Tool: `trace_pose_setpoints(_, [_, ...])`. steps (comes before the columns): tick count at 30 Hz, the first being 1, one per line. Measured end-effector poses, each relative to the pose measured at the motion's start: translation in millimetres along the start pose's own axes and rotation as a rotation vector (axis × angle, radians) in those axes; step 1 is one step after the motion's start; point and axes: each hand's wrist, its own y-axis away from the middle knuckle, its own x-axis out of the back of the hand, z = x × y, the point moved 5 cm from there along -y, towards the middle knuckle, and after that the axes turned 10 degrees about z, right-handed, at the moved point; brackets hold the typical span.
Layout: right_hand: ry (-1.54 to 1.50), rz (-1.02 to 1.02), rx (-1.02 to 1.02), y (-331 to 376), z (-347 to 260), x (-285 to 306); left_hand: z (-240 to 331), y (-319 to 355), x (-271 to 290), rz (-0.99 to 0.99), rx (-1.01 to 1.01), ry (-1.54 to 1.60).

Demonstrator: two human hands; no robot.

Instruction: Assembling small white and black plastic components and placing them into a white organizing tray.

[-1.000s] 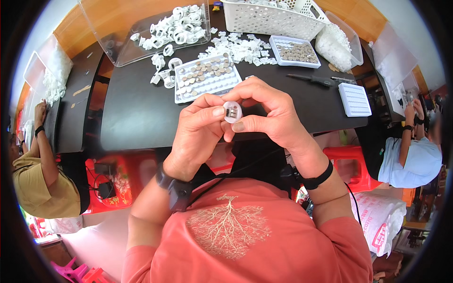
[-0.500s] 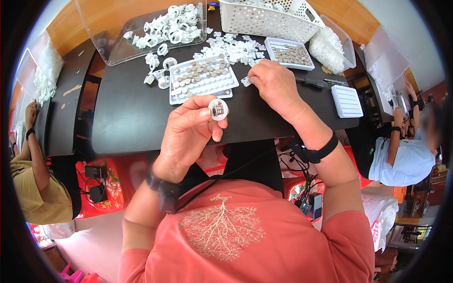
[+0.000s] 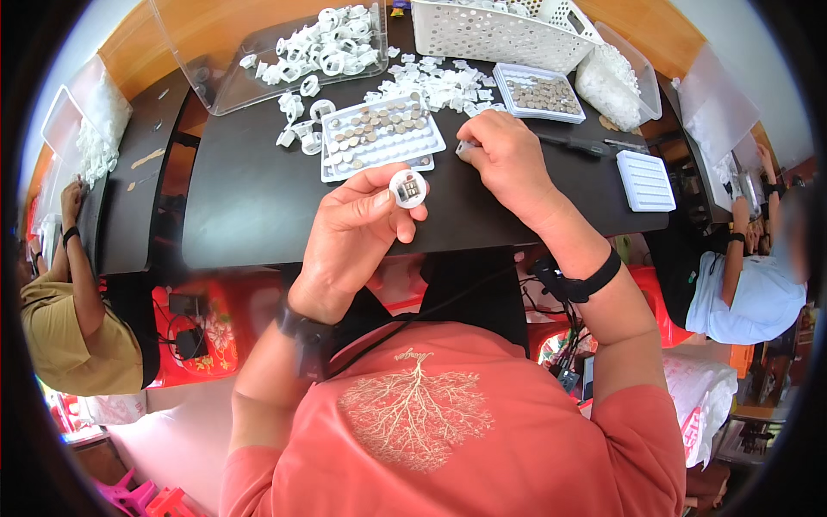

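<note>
My left hand [image 3: 345, 226] pinches a small round white plastic housing [image 3: 408, 189] between thumb and fingers, its open side with dark metal parts facing up. My right hand [image 3: 510, 164] is closed on a small white plastic piece [image 3: 464, 147], mostly covered by the fingertips, just above the table. Left of that hand lies a white tray [image 3: 330, 172] with rows of round pockets, many filled with coin cells [image 3: 372, 136]. Behind the tray spreads a heap of small white plastic pieces [image 3: 431, 84]. More white ring-shaped housings [image 3: 303, 131] sit at the tray's left.
A clear bin [image 3: 226, 105] of housings, a white perforated basket [image 3: 500, 39] and a bag of white parts [image 3: 607, 82] stand at the back. Right lie another coin-cell tray [image 3: 541, 93], a screwdriver [image 3: 586, 146] and a white pocketed tray [image 3: 646, 181]. People work at both sides.
My right hand has turned inward, covering more of the small white piece. My left hand still holds the round housing. The whole view has shifted slightly.
</note>
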Motion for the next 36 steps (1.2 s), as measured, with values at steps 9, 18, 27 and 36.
trace_pose_setpoints(9, [-0.968,-0.064,-0.419,-12,-57,28,-2,1,-1,0.009,-0.012,0.091])
trace_pose_setpoints(18, [-0.848,-0.027,-0.245,-14,-83,18,-1,-1,0,0.007,-0.036,0.067])
trace_pose_setpoints(27, [-0.775,-0.076,-0.207,-17,-86,17,-2,-1,2,-0.021,-0.048,0.089])
trace_pose_setpoints(36, [-0.491,-0.045,-0.028,-14,-89,19,-3,0,1,-0.01,-0.064,0.107])
